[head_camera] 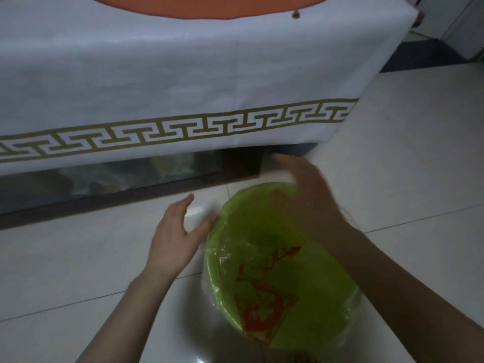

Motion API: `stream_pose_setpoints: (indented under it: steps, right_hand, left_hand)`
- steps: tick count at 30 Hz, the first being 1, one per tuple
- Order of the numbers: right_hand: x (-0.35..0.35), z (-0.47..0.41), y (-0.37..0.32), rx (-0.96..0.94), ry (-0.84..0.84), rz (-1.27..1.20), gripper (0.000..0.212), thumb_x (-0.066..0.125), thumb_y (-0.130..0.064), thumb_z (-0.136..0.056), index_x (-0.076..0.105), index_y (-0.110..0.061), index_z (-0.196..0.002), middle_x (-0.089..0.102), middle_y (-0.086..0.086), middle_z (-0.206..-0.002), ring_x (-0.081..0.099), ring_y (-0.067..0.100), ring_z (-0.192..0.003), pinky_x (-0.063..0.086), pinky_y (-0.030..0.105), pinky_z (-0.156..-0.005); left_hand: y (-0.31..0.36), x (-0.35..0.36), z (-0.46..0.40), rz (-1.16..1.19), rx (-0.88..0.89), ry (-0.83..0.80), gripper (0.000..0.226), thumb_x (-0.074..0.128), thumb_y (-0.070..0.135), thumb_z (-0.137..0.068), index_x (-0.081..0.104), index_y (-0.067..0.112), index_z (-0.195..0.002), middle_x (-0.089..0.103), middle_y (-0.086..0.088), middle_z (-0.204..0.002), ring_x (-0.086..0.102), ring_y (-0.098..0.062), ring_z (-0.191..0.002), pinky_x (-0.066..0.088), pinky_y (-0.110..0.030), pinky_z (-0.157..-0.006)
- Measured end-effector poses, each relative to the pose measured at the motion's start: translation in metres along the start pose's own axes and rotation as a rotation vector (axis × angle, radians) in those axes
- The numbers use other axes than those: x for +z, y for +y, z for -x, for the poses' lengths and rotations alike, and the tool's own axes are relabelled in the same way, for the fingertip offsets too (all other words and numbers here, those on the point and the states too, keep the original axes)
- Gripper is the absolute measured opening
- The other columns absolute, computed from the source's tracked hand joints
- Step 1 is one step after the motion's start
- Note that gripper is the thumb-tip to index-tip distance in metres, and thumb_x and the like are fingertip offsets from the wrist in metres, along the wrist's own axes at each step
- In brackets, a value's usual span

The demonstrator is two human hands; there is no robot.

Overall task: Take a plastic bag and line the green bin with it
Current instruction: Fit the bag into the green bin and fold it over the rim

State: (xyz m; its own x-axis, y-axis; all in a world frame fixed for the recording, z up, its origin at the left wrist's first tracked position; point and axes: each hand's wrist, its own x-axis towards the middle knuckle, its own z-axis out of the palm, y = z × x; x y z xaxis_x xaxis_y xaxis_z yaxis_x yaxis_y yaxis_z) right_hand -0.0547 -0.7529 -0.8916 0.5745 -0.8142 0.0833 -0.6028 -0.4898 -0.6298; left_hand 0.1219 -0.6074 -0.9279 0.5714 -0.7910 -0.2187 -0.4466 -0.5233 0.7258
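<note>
A round green bin (262, 231) stands on the pale tiled floor, seen from above. A clear plastic bag (264, 294) with a red print lies inside it and wraps over the rim. My left hand (175, 231) is beside the bin's left rim, fingers spread, thumb close to the bag's edge. My right hand (306, 189) reaches across the bin to its far rim, blurred; its fingers rest on the bag's edge there, and I cannot tell whether they grip it.
A table (183, 74) draped in a white cloth with a gold key-pattern border stands just beyond the bin. Dim clutter (104, 176) shows under it. Open tiled floor (406, 153) lies to the right and left.
</note>
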Motion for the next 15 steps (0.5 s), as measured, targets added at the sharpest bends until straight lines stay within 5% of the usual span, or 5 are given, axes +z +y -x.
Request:
stream_pose_setpoints:
  steps: [2, 6, 9, 12, 15]
  right_hand:
    - [-0.035, 0.036, 0.028, 0.329, 0.115, 0.102, 0.062, 0.069, -0.021, -0.08, 0.041, -0.014, -0.134, 0.051, 0.013, -0.13, 0.048, 0.032, -0.118, 0.042, 0.046, -0.101]
    - [-0.043, 0.096, 0.058, 0.791, -0.294, 0.309, 0.058, 0.065, -0.029, -0.084, 0.035, -0.008, -0.129, 0.05, 0.021, -0.123, 0.053, 0.039, -0.109, 0.047, 0.044, -0.089]
    - [-0.034, 0.096, 0.071, 0.679, -0.252, 0.207, 0.033, 0.053, -0.009, -0.085, 0.043, -0.006, -0.116, 0.061, 0.015, -0.107, 0.06, 0.033, -0.094, 0.052, 0.04, -0.079]
    - [-0.034, 0.069, 0.088, 0.472, -0.226, 0.132, 0.035, 0.053, -0.006, -0.087, 0.046, -0.009, -0.121, 0.063, 0.013, -0.107, 0.06, 0.028, -0.088, 0.047, 0.031, -0.073]
    - [-0.034, 0.038, 0.102, 0.468, -0.243, -0.058, 0.038, 0.057, -0.007, -0.086, 0.052, -0.012, -0.123, 0.06, 0.005, -0.101, 0.055, 0.019, -0.085, 0.043, 0.028, -0.074]
  left_hand:
    - [0.026, 0.007, -0.023, -0.171, 0.253, 0.002, 0.061, 0.057, 0.042, -0.086, 0.036, 0.023, -0.14, 0.044, -0.003, -0.145, 0.044, -0.021, -0.129, 0.035, -0.035, -0.105]
    - [0.083, 0.047, -0.062, -0.395, 0.611, -0.124, 0.057, 0.053, 0.014, -0.089, 0.033, 0.027, -0.141, 0.04, 0.001, -0.149, 0.042, -0.021, -0.133, 0.034, -0.036, -0.109]
    - [0.124, 0.086, -0.071, -0.469, 0.856, -0.28, 0.061, 0.055, 0.005, -0.084, 0.038, 0.029, -0.138, 0.045, 0.0, -0.145, 0.043, -0.022, -0.131, 0.034, -0.038, -0.108]
    - [0.139, 0.114, -0.079, -0.653, 0.861, -0.501, 0.06, 0.059, 0.012, -0.083, 0.04, 0.03, -0.137, 0.049, -0.005, -0.139, 0.044, -0.026, -0.128, 0.035, -0.039, -0.105]
    - [0.133, 0.114, -0.094, -0.764, 0.811, -0.474, 0.053, 0.061, 0.014, -0.081, 0.046, 0.028, -0.13, 0.048, -0.006, -0.128, 0.048, -0.026, -0.116, 0.039, -0.038, -0.094]
